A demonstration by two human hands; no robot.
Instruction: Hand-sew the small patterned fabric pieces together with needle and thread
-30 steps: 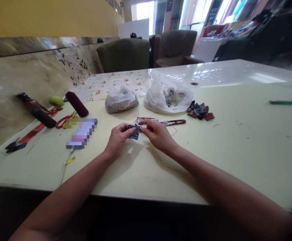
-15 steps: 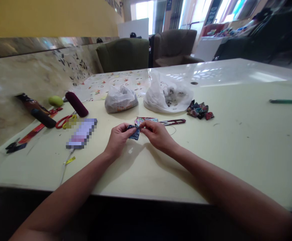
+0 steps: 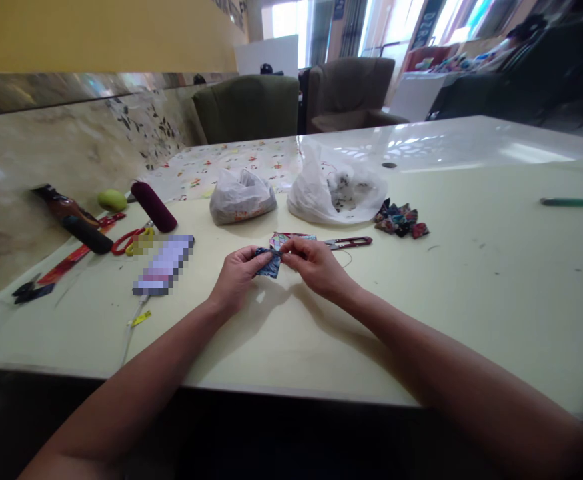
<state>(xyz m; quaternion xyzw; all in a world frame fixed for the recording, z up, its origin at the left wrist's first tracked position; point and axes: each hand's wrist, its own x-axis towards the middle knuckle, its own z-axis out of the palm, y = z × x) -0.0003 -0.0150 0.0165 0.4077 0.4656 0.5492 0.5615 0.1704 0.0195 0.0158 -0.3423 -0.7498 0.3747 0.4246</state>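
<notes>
A small blue patterned piece of fabric (image 3: 270,265) is pinched between the thumb and fingers of my left hand (image 3: 235,277). My right hand (image 3: 316,268) is closed in a pinch at the upper right edge of this fabric, its fingertips touching or nearly touching the left ones. Whatever is between the right fingertips is too small to make out. Just behind my hands lies a multicoloured patterned fabric piece (image 3: 291,237), partly covered. Red-handled thread snips (image 3: 356,242) rest beyond my right hand, with a thin curved thread (image 3: 347,260) beside them.
Two white plastic bags stand behind, one tied-looking (image 3: 243,200) and one open with white stuffing (image 3: 344,190). Right of them is a pile of small dark fabric pieces (image 3: 399,220). Leftward lie a phone (image 3: 166,263) with cable, scissors (image 3: 127,241), a maroon cylinder (image 3: 154,207) and a bottle (image 3: 64,207).
Both hands stay at nearly the same place, still pinching at the blue fabric. The right fingers have shifted very slightly. The whole view has moved a touch.
</notes>
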